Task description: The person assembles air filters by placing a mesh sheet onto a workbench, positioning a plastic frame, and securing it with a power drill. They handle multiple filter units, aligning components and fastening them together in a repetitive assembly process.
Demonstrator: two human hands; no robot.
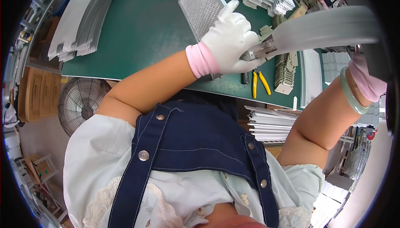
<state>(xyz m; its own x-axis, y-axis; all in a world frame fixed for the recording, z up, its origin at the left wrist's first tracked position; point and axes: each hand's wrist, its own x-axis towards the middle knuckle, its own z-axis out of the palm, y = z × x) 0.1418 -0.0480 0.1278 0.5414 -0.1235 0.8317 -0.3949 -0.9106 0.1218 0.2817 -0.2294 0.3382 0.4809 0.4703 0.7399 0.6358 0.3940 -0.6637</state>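
Metal strip (325, 28) looks light, thin and springy; your left hand (231, 40) has its grip closed on the near end. Your right hand (368, 82) sits mostly hidden beyond, so I cannot tell its grip.

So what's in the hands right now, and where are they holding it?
The white-gloved left hand pinches one end of a long grey metal strip at its small end fitting. The right hand is mostly hidden behind the strip; its grip cannot be told.

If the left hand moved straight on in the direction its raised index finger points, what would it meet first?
Probably the mesh filter panel lying on the green table; the left hand is already above its near edge, though height is unclear.
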